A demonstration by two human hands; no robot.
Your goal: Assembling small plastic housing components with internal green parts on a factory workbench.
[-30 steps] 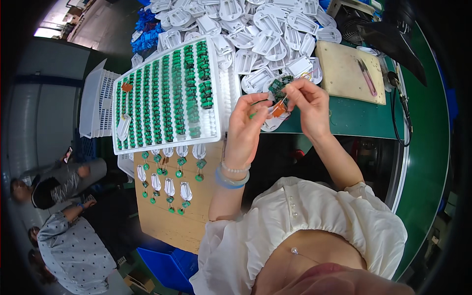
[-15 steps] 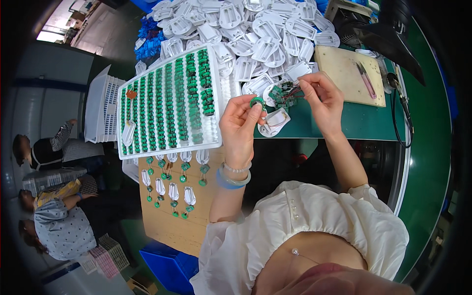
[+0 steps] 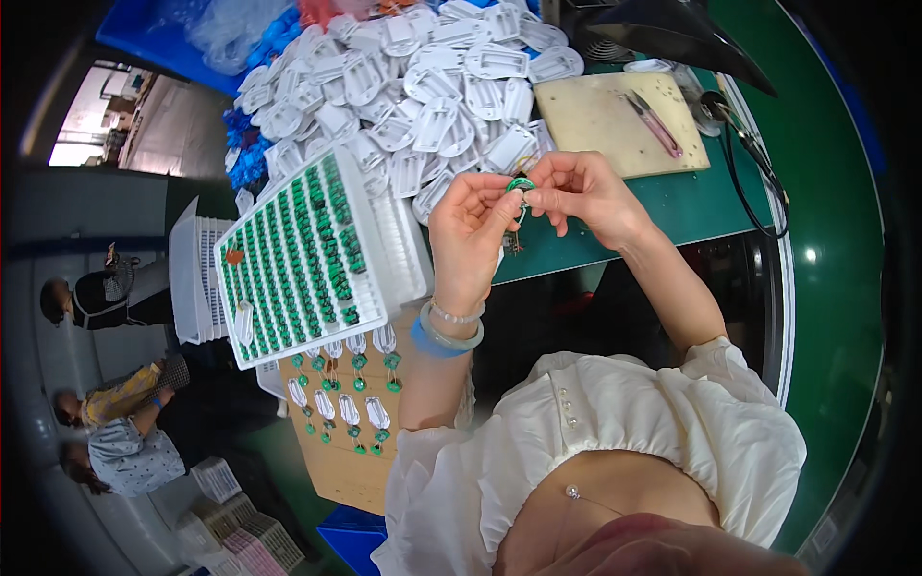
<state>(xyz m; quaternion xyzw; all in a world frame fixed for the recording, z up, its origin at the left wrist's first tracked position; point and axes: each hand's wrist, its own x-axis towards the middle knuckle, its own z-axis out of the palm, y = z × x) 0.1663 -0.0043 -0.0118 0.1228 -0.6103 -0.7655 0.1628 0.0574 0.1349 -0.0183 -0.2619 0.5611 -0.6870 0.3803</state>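
Observation:
My left hand (image 3: 473, 226) and my right hand (image 3: 576, 190) meet above the green table (image 3: 706, 197) edge, both pinching a small green ring part (image 3: 520, 184) between their fingertips. A thin dark piece hangs just below the ring. To the left lies a white tray (image 3: 389, 254) filled with rows of green rings (image 3: 298, 254). Behind my hands a heap of white plastic holders (image 3: 403, 86) covers the table.
A beige board (image 3: 595, 120) with a pink-handled tool (image 3: 655, 123) lies at the back right beside a black cable (image 3: 744, 163). A cardboard sheet (image 3: 336, 451) with several white tags and green parts hangs below the tray. Other people sit far left.
The white holder that was held between my hands is gone; both hands now hold only the green ring, a little higher and closer together. The view has shifted.

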